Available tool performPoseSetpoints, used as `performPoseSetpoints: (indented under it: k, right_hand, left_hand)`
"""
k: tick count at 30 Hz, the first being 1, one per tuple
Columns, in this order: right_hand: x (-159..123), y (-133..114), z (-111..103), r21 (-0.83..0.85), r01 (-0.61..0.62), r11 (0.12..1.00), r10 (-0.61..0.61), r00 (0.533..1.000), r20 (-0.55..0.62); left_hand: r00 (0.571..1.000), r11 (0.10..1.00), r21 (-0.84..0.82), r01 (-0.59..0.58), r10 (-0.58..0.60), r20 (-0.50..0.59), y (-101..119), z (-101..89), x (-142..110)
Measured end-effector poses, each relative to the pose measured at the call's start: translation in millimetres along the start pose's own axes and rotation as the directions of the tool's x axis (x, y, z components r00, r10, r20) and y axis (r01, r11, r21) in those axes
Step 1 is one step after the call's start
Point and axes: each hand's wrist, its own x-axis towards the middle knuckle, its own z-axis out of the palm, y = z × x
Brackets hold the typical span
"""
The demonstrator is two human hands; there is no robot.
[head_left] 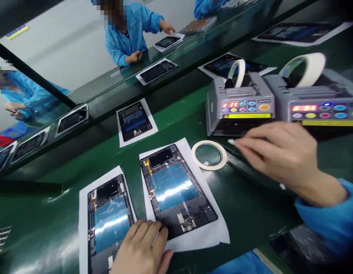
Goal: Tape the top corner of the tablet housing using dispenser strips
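Observation:
Two opened tablet bodies lie on white sheets on the green belt. My left hand (143, 249) rests with fingers flat on the near edge of the middle tablet (176, 190), touching the left tablet (109, 220) too. My right hand (279, 152) reaches toward the grey tape dispenser (239, 104), fingers pressed together in a pinch at its outlet; a small pale piece shows at the fingertips. A roll of white tape (209, 155) lies flat between the middle tablet and the dispenser.
A second tape dispenser (316, 99) stands to the right. Another tablet on paper (135, 121) lies farther up the belt. Across the raised dark rail (113, 91), people in blue coats work on more tablets.

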Motion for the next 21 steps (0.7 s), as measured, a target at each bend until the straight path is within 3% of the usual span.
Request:
performPoseSetpoints:
  k: [3, 6, 8, 10, 13, 21]
  right_hand:
    - [15, -35, 12, 0.266, 0.028, 0.964, -0.077, 0.982, 0.174]
    - [31, -51, 47, 0.404, -0.018, 0.915, -0.136, 0.927, 0.350]
    - [36, -51, 73, 0.440, -0.034, 0.897, -0.174, 0.889, 0.424]
    - [35, -47, 91, 0.464, -0.025, 0.886, -0.206, 0.874, 0.441]
    - [28, -42, 102, 0.489, 0.010, 0.872, -0.234, 0.887, 0.398]
    - [19, -44, 103, 0.535, -0.038, 0.844, -0.209, 0.895, 0.393]
  left_hand:
    - [0.992, 0.998, -0.062, 0.030, -0.023, 0.122, -10, -4.4, 32]
    - [0.953, 0.988, -0.059, 0.146, -0.125, 0.275, -31, 10.7, 77]
    - [0.922, 0.969, -0.021, 0.247, -0.228, 0.312, -48, 25.9, 105]
    - [0.908, 0.949, -0.022, 0.314, -0.294, 0.300, -63, 40.6, 126]
    - [0.920, 0.946, -0.067, 0.317, -0.290, 0.262, -74, 58.1, 140]
    - [0.983, 0.966, -0.184, 0.182, -0.177, 0.041, -80, 76.4, 139]
